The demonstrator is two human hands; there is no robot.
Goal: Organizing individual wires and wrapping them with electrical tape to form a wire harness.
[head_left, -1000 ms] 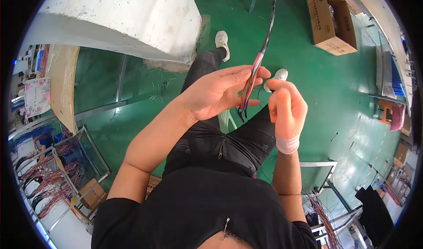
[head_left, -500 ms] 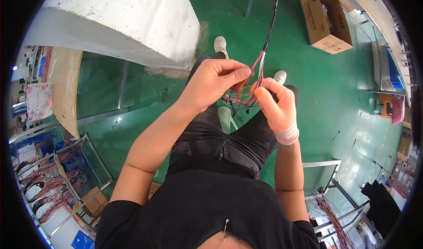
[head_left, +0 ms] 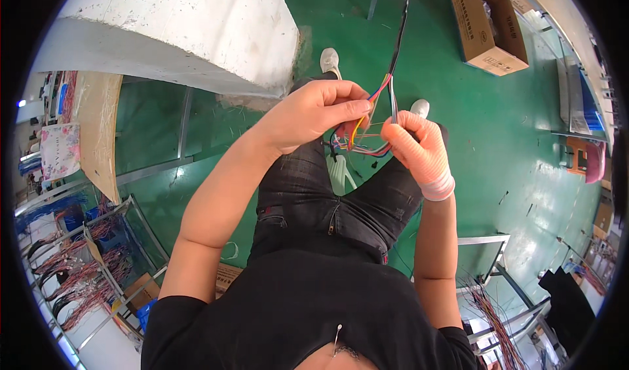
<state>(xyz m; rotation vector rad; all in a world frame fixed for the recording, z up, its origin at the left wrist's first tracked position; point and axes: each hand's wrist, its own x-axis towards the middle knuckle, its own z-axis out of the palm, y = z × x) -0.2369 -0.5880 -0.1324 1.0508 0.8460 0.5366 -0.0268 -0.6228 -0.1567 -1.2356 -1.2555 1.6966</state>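
To the right of the white pillar (head_left: 190, 36), a black-sheathed cable (head_left: 400, 33) is suspended above the green floor (head_left: 504, 134), and from its lower end coloured wires (head_left: 354, 133) are parted into two bunches. Red, blue and yellow strands are pinched between thumb and fingers of the bare left hand (head_left: 321, 113), the hand nearer the pillar; white and dark strands are gripped at the fingertips of the right hand (head_left: 418, 148), farther from the pillar, over which a ribbed orange glove (head_left: 434, 167) is worn. The two bunches seem to be drawn apart so that single strands can be told from one another, and the upper length, touched by neither hand, is presumably supported beyond the upper edge of view. The cable's long axis is run nearly in line with the gaze, level with the pillar's right-hand side, its sheathed part slanted slightly pillarward as it nears the body. The fork is pointed toward the wearer, while the lower strands are bent crosswise between the hands; their tips cannot be made out clearly.
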